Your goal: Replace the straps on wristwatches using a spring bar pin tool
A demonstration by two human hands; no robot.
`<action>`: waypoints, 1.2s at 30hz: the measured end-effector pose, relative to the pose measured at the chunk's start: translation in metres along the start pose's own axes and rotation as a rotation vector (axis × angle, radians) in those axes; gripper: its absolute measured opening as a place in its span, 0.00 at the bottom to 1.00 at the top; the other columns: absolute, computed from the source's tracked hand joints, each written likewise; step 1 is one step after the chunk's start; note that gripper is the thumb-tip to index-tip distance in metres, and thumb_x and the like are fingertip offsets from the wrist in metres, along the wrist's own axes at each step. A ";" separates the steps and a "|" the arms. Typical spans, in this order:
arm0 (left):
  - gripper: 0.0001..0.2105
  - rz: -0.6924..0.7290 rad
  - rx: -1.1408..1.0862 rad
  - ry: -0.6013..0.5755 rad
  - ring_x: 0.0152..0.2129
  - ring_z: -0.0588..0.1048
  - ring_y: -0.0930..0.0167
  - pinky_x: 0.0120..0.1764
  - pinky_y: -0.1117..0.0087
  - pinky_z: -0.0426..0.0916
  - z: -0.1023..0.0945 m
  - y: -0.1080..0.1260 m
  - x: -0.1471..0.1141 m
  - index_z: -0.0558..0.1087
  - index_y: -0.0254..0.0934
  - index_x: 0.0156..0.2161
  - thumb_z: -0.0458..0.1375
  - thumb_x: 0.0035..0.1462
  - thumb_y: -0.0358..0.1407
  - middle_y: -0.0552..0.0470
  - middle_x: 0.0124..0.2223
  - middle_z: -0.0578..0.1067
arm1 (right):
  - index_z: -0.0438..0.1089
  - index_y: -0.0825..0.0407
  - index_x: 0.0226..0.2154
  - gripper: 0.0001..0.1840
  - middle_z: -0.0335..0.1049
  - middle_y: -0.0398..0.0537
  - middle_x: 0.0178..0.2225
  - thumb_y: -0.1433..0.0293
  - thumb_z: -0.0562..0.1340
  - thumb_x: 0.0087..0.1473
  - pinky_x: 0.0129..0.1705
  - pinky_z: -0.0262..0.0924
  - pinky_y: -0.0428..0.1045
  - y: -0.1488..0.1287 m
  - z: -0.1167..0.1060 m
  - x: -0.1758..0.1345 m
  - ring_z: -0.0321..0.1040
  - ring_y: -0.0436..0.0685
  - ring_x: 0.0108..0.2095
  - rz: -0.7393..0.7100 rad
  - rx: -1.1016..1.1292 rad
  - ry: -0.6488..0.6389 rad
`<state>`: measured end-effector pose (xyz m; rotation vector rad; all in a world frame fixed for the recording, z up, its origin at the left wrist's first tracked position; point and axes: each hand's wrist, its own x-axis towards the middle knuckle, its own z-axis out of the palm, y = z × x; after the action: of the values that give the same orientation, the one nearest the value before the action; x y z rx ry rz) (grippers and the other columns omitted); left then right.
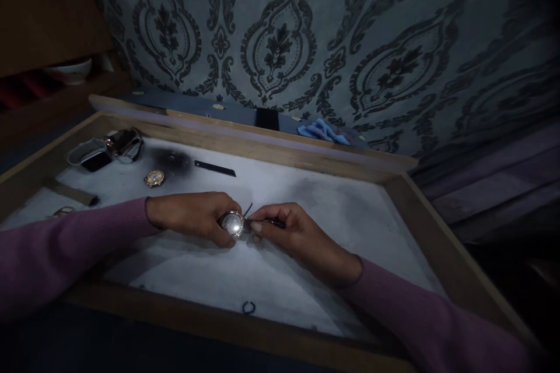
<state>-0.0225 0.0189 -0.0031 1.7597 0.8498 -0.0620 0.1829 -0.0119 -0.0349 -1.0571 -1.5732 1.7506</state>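
Observation:
Near the middle of the tray, my left hand (205, 217) grips a round silver wristwatch (233, 223) between thumb and fingers. The back or face of its case catches the light; I cannot tell which. My right hand (289, 226) is closed at the watch's right side, its fingers pinched on a dark strip that looks like the watch strap (275, 222). A thin dark sliver (248, 208) sticks up beside the right fingertips. Behind the hands lies a dark flat blade (214, 168). A gold watch case (154, 178) without a strap rests beyond my left wrist.
The shallow wooden tray (284, 148) has raised edges. At its left lie a smartwatch (97, 161), another watch (126, 148) and an olive strap (72, 191). A dark open ring (249, 307) lies in front. Behind the tray are a blue cloth (322, 131) and a black flat object (267, 119).

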 end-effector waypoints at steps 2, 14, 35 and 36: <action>0.06 0.006 0.005 0.003 0.21 0.59 0.76 0.24 0.74 0.54 0.001 -0.001 0.000 0.64 0.36 0.27 0.58 0.47 0.33 0.60 0.23 0.61 | 0.77 0.53 0.31 0.06 0.72 0.43 0.25 0.69 0.64 0.54 0.37 0.63 0.47 0.001 0.000 0.000 0.67 0.50 0.29 -0.006 0.007 0.002; 0.06 0.031 0.062 0.023 0.21 0.60 0.76 0.23 0.74 0.54 0.002 -0.002 -0.001 0.63 0.37 0.28 0.57 0.48 0.33 0.60 0.24 0.62 | 0.77 0.53 0.29 0.07 0.72 0.43 0.26 0.70 0.64 0.55 0.38 0.64 0.47 0.001 0.002 -0.001 0.67 0.50 0.30 -0.021 -0.020 0.006; 0.06 0.029 -0.284 -0.049 0.20 0.59 0.78 0.25 0.75 0.54 0.004 -0.004 0.001 0.67 0.35 0.25 0.61 0.46 0.32 0.61 0.22 0.62 | 0.78 0.52 0.32 0.08 0.72 0.42 0.25 0.64 0.67 0.53 0.36 0.63 0.47 0.001 0.001 -0.002 0.67 0.49 0.28 -0.027 0.006 -0.016; 0.06 0.032 -0.307 -0.051 0.21 0.59 0.77 0.26 0.75 0.54 0.003 -0.004 0.001 0.68 0.34 0.25 0.62 0.46 0.32 0.61 0.22 0.63 | 0.78 0.52 0.32 0.08 0.72 0.42 0.25 0.64 0.67 0.53 0.36 0.63 0.46 0.001 0.001 -0.002 0.67 0.49 0.29 -0.025 0.016 -0.019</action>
<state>-0.0232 0.0169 -0.0080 1.4767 0.7511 0.0426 0.1832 -0.0140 -0.0353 -1.0121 -1.5744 1.7590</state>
